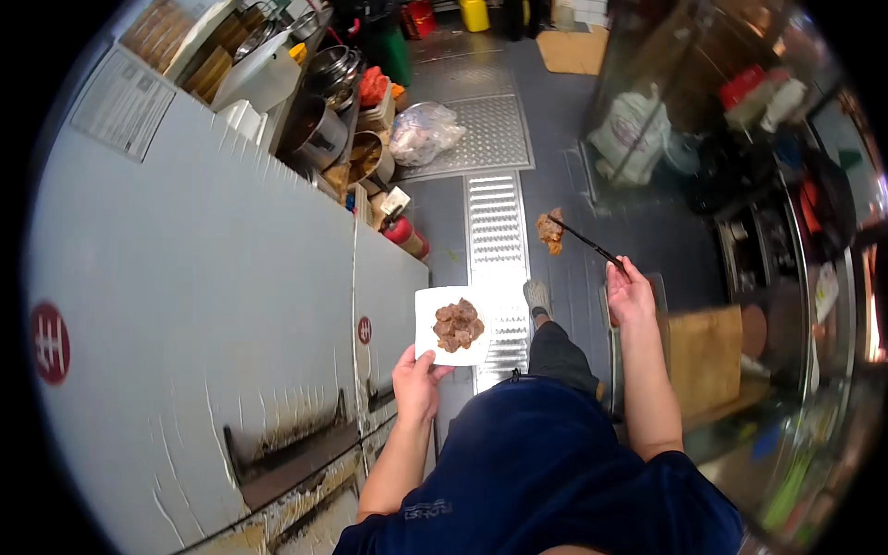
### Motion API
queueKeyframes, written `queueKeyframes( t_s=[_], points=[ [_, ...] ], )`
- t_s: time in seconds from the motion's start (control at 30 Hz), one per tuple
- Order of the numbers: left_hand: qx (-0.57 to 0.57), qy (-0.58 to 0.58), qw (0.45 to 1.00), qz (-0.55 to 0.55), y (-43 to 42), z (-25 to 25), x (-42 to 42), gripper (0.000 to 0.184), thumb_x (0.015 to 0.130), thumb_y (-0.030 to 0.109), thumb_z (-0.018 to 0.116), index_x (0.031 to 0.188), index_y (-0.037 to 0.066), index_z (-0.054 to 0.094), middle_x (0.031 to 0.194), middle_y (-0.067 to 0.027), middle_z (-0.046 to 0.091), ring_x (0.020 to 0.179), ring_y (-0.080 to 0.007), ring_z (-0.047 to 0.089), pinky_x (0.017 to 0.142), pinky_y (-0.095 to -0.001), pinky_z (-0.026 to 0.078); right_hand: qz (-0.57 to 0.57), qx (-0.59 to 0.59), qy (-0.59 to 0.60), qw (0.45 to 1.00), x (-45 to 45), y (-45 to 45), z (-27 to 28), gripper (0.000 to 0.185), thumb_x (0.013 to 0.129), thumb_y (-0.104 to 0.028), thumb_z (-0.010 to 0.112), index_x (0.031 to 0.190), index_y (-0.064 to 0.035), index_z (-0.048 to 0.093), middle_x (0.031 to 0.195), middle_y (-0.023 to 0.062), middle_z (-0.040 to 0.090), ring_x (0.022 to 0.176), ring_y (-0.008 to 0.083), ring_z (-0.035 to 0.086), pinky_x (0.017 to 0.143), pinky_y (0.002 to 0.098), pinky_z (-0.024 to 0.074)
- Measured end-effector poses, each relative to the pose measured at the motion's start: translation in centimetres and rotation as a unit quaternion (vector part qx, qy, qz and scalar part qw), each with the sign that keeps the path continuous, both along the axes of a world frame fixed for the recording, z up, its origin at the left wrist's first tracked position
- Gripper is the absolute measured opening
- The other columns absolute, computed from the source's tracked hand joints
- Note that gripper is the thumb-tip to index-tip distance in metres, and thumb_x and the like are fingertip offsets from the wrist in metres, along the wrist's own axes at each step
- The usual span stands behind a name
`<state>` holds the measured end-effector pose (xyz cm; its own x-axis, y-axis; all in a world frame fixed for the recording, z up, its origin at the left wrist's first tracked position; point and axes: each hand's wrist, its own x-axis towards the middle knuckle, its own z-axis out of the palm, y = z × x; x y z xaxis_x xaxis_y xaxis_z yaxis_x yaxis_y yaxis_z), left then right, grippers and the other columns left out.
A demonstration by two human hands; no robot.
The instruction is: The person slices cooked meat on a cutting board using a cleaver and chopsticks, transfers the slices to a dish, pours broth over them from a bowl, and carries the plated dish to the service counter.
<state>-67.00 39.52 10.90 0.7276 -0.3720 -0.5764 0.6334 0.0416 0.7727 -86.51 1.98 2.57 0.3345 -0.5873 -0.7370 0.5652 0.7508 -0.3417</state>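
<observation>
A white square plate [425, 313] with a heap of brown meat pieces [459, 326] on it is held at its lower left corner by my left hand [418, 384], thumb on the rim. My right hand [629, 291], out to the right, is closed on a pair of dark chopsticks [588, 241]. At their far tips they hold a clump of brown meat [552, 231] above the dark floor, apart from the plate.
Tall grey cabinet doors [231, 240] stand on the left. Beyond them are shelves with pots [319, 134], a red fire extinguisher [405, 235] and a plastic bag [425, 132]. A metal floor grate [496, 222] runs ahead. At right lies a wooden board [705, 361].
</observation>
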Motion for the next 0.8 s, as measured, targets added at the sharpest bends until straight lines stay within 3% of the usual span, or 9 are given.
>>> queueKeyframes(
  t_s=[0.27, 0.43, 0.6, 0.73, 0.8],
  points=[
    [-0.018, -0.005, 0.990, 0.142, -8.1, -3.0, 10.0, 0.025, 0.099, 0.001, 0.055, 0.122, -0.008, 0.060, 0.112, -0.0177, 0.071, 0.094, -0.0243, 0.072, 0.077, -0.0376, 0.064, 0.140, -0.016, -0.049, 0.989, 26.5, -14.3, -1.9, 0.011, 0.097, -0.002, 0.068, 0.103, 0.0057, 0.063, 0.104, 0.0182, 0.067, 0.096, 0.0294, 0.071, 0.087, 0.0343, 0.0667],
    [-0.026, -0.009, 0.976, 0.216, -12.8, -4.8, 16.3, 0.021, 0.100, 0.002, 0.055, 0.117, -0.008, 0.061, 0.107, -0.0176, 0.073, 0.085, -0.0233, 0.074, 0.074, -0.0370, 0.065, 0.188, -0.020, -0.053, 0.981, 45.2, -19.0, -3.8, 0.013, 0.098, -0.002, 0.067, 0.106, 0.0060, 0.061, 0.103, 0.0192, 0.067, 0.097, 0.0304, 0.070, 0.089, 0.0372, 0.0667],
    [-0.063, -0.025, 0.965, 0.255, -16.6, -10.8, 24.7, 0.020, 0.100, 0.001, 0.056, 0.117, -0.008, 0.062, 0.108, -0.0180, 0.073, 0.088, -0.0238, 0.074, 0.076, -0.0378, 0.065, 0.242, -0.024, -0.082, 0.966, 65.1, -19.2, -7.7, 0.011, 0.100, -0.004, 0.063, 0.107, 0.0057, 0.061, 0.103, 0.0197, 0.068, 0.099, 0.0317, 0.070, 0.089, 0.0396, 0.0666],
    [-0.080, -0.023, 0.957, 0.277, -19.5, -11.5, 32.6, 0.021, 0.100, 0.001, 0.056, 0.119, -0.009, 0.061, 0.109, -0.0179, 0.073, 0.089, -0.0241, 0.074, 0.077, -0.0386, 0.065, 0.288, 0.013, -0.056, 0.956, 80.9, -17.0, -10.5, 0.013, 0.102, -0.006, 0.060, 0.108, 0.0057, 0.059, 0.106, 0.0216, 0.067, 0.100, 0.0329, 0.070, 0.088, 0.0394, 0.0667],
    [-0.035, -0.025, 0.949, 0.313, -20.8, -10.8, 34.8, 0.024, 0.100, 0.002, 0.056, 0.122, -0.007, 0.061, 0.110, -0.0171, 0.073, 0.088, -0.0240, 0.074, 0.074, -0.0374, 0.065, 0.304, 0.012, -0.064, 0.950, 86.7, -14.9, -9.9, 0.014, 0.103, -0.007, 0.059, 0.110, 0.0057, 0.059, 0.107, 0.0219, 0.066, 0.100, 0.0327, 0.070, 0.086, 0.0377, 0.0671]
  ],
)
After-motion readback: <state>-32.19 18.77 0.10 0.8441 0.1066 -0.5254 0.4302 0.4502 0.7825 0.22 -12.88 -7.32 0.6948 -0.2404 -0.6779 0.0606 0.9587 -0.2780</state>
